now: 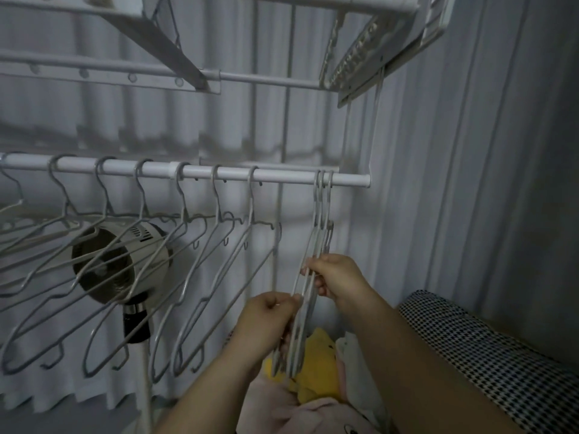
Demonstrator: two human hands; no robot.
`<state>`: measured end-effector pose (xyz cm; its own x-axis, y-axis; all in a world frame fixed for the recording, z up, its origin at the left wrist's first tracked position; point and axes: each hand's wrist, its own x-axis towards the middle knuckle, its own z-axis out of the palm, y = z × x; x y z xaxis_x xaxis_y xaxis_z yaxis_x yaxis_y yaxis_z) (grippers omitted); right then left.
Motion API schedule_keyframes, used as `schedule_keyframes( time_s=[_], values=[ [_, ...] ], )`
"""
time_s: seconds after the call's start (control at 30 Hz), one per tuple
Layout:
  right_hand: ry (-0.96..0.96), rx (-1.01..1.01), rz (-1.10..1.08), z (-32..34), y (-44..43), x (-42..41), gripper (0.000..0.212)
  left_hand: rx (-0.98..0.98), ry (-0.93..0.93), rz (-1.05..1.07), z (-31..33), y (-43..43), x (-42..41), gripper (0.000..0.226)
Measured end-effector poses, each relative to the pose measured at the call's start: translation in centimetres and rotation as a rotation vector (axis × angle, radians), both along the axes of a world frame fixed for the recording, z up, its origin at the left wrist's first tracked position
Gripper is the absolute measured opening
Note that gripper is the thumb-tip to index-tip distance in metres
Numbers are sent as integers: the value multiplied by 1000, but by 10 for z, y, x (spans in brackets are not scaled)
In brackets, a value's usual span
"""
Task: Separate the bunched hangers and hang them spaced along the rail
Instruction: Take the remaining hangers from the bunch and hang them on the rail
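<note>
Left grip (269, 311): pinching one wire of the bunched hangers (313, 242).
Right grip (340, 277): closed round the others, just above.
Bunch: hooks touching, near the right end of the rail (288, 177).
Risk: probably tangled wires dragging neighbours or lifting a hook off.

One rail (282, 177) is carrying every hanger. Seven spaced hangers (216, 195) are hanging singly along it, running from 9 o'clock toward centre, and the frame edge is cutting off the leftmost. Three bunched hangers (322, 195), counted by hooks, are sitting together near the rail's 3 o'clock end, making ten in all. Two hands are working: the left hand (266, 314) at 6 o'clock and the right hand (338, 277) toward 4 o'clock are both gripping the bunched hangers. One fan (106, 264) is standing at 8 o'clock. One yellow plush (319, 349) is lying at 6 o'clock. One checked cushion (485, 355) is lying at 4 o'clock.
</note>
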<state>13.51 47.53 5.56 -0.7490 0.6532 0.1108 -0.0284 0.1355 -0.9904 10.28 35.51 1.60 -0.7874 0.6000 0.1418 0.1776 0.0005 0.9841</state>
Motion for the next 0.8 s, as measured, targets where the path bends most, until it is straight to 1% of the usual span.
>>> schedule_keyframes(
  time_s=[0.07, 0.17, 0.43, 0.57, 0.8],
  values=[
    [-6, 10, 2, -2, 4, 1, 32, 56, -70, 40, 0, 1, 1, 22],
    [4, 41, -23, -4, 10, 7, 32, 93, -95, 104, 0, 2, 1, 25],
    [52, 55, 2, -5, 16, 10, 31, 172, -160, 158, -3, -7, -6, 23],
    [66, 37, 8, -7, 15, 8, 27, 152, -131, 192, -3, -13, -9, 24],
    [17, 84, 18, -5, 14, 6, 35, 117, -135, 136, -1, -14, -8, 29]
  ],
)
